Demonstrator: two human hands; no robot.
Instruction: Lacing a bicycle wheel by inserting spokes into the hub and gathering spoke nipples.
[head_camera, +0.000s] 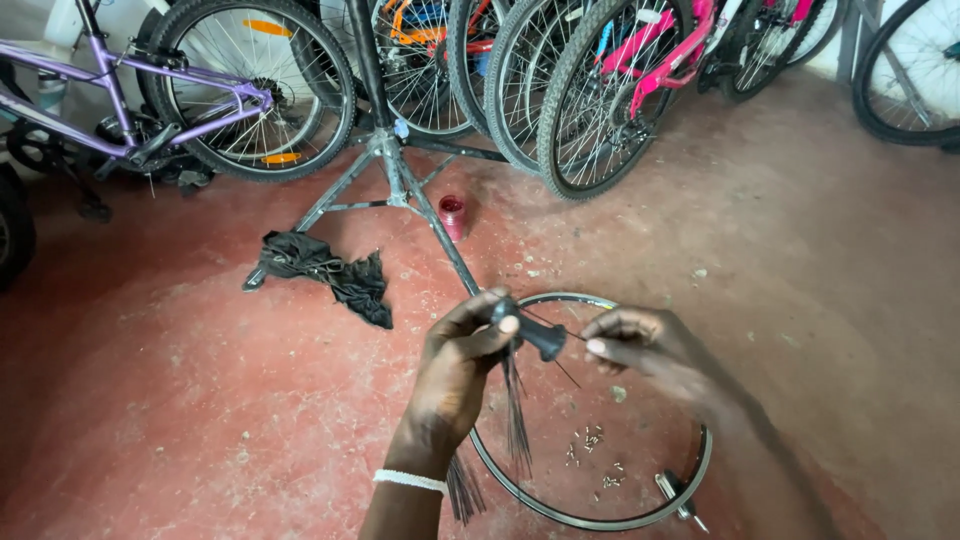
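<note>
From the head camera, the left hand (462, 365) is closed around a small dark hub (535, 337) and a bundle of thin dark spokes (516, 415). The thumb presses on top of the hub. The fingers cover part of it, so its full shape is hard to see. The spokes hang down from the hand, and some poke out below the wrist, where a white bracelet (410, 481) sits. The arm is cut off by the bottom edge.

The right hand (640, 345) is just beside the hub, with its fingers curled in. It seems to pinch one thin spoke at the hub, but the spoke is so thin that I cannot be sure. The right arm is blurry and runs off the lower right corner.

Under both hands a bare wheel rim (700, 470) lies flat on the red floor (190, 400). The hands and spokes hide part of its ring. Inside the ring lie many tiny metal bits (590, 440), too small to name. A small tool (678, 494) with a dark handle lies across the rim at the lower right, half hidden.

Farther back stands a metal stand (400, 180) with spread legs; its top is cut off. A black rag (330, 270) lies by one leg, and a small red jar (452, 214) stands near it. Bicycles (250, 90) stand in a row behind, cut off at the top.
</note>
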